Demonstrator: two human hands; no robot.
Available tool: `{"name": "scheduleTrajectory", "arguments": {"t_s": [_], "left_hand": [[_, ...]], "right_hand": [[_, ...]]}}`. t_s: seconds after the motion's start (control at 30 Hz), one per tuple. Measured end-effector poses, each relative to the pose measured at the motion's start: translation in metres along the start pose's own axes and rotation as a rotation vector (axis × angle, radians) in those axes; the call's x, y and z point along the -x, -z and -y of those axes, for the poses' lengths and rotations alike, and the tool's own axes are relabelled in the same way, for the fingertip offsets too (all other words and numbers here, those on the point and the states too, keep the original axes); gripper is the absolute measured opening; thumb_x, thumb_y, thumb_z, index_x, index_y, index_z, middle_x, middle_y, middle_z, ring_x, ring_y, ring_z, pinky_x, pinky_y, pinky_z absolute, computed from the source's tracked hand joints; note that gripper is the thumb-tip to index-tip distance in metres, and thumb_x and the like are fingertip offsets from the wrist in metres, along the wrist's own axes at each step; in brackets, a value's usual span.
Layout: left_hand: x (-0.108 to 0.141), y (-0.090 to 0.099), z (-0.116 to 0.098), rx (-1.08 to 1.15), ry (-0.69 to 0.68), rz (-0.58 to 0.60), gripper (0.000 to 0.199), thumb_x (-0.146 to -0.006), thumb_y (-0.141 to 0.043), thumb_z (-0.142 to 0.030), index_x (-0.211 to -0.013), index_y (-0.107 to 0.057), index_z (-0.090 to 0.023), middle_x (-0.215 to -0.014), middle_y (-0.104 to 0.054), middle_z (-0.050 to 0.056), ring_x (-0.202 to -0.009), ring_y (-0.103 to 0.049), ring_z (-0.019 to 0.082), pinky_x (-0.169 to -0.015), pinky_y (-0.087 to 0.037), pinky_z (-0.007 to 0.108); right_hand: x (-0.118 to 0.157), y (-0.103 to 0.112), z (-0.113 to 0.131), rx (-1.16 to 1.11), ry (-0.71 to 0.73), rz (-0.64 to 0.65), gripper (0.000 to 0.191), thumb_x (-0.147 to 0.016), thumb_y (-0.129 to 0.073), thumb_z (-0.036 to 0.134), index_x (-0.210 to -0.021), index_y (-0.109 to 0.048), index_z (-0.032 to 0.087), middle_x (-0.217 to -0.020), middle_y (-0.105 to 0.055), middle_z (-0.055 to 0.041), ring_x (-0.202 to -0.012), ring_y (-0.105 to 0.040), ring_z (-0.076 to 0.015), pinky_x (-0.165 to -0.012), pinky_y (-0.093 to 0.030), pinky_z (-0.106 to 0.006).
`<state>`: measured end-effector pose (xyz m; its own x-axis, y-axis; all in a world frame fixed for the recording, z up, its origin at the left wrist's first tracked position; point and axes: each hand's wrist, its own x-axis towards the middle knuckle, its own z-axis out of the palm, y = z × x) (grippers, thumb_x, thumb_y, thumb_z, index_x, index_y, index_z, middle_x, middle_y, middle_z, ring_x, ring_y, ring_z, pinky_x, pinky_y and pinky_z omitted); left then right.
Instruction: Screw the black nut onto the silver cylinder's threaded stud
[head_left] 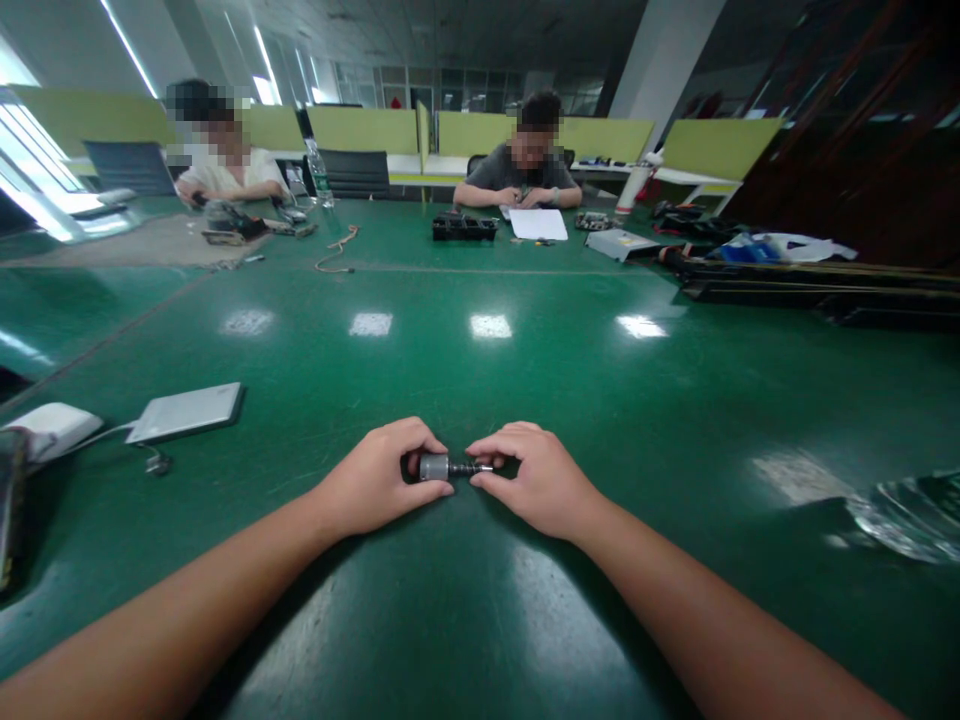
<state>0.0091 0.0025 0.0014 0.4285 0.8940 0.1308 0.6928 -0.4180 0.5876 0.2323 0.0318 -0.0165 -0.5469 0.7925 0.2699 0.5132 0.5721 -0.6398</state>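
A small grey metal cylinder point(434, 467) with a thin dark shaft point(463, 468) pointing right, like a small motor, lies level just above or on the green table; I cannot tell whether it touches. Curled around the cylinder end is my left hand point(379, 475), thumb in front and fingers behind. My right hand point(546, 478) closes its thumb and fingertips about the bright tip of the shaft. Parts of both ends are hidden by my fingers.
A silver slab-like device point(187, 411) with a cable and a white adapter point(64, 428) lie at left. At right is a clear plastic bottle point(911, 515). Two people sit across the table point(420, 370), among parts and a white sheet point(538, 224). Long black bars point(787, 285) lie back right.
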Motion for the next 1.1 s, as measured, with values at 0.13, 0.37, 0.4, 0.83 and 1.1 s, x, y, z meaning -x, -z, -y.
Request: {"name": "scheduleTrajectory", "arguments": {"t_s": [0.13,0.37,0.4,0.83,1.1], "left_hand": [[0.0013,-0.0006,-0.0003,0.011,-0.059,0.004,0.024,-0.078,-0.073,-0.031,-0.096,-0.064,-0.017,-0.089,-0.062,0.003,-0.081,-0.058,0.018,-0.072,-0.044,0.029],[0.0018,0.0007,0.0,0.028,-0.06,0.012,0.019,-0.085,-0.067,-0.032,-0.096,-0.065,-0.017,-0.088,-0.062,0.004,-0.08,-0.058,0.018,-0.073,-0.044,0.029],[0.0014,0.0003,0.0001,0.027,-0.052,0.012,0.02,-0.083,-0.068,-0.032,-0.096,-0.065,-0.018,-0.088,-0.063,0.003,-0.08,-0.058,0.018,-0.073,-0.044,0.029],[0.0003,-0.0013,-0.0031,0.034,0.013,0.001,0.021,-0.081,-0.072,-0.034,-0.091,-0.064,-0.018,-0.084,-0.061,0.001,-0.076,-0.057,0.016,-0.068,-0.043,0.027],[0.0004,-0.0022,-0.0022,0.022,0.02,0.003,0.022,-0.081,-0.072,-0.035,-0.091,-0.064,-0.017,-0.085,-0.061,0.002,-0.077,-0.058,0.017,-0.069,-0.043,0.028]], "right_hand": [[-0.0007,-0.0068,0.0077,0.03,0.069,0.032,0.012,-0.079,-0.075,0.018,-0.09,-0.074,0.022,-0.08,-0.072,0.0009,-0.078,-0.06,-0.0158,-0.083,-0.039,-0.036],[0.0012,-0.008,0.0103,0.027,0.085,0.043,0.011,-0.083,-0.07,0.02,-0.094,-0.073,0.021,-0.089,-0.072,-0.0014,-0.085,-0.06,-0.0174,-0.084,-0.038,-0.036],[0.0013,-0.0079,0.0106,0.032,0.085,0.047,0.012,-0.084,-0.07,0.02,-0.095,-0.073,0.021,-0.088,-0.072,-0.0017,-0.085,-0.06,-0.0177,-0.084,-0.038,-0.037],[0.0005,-0.0066,0.008,0.067,0.119,0.059,0.011,-0.083,-0.068,0.019,-0.093,-0.072,0.021,-0.085,-0.07,-0.0014,-0.082,-0.058,-0.0167,-0.083,-0.038,-0.036],[0.0008,-0.0049,0.0059,0.066,0.108,0.055,0.01,-0.082,-0.069,0.019,-0.091,-0.073,0.021,-0.082,-0.07,-0.0007,-0.08,-0.058,-0.0164,-0.082,-0.039,-0.035]]}}
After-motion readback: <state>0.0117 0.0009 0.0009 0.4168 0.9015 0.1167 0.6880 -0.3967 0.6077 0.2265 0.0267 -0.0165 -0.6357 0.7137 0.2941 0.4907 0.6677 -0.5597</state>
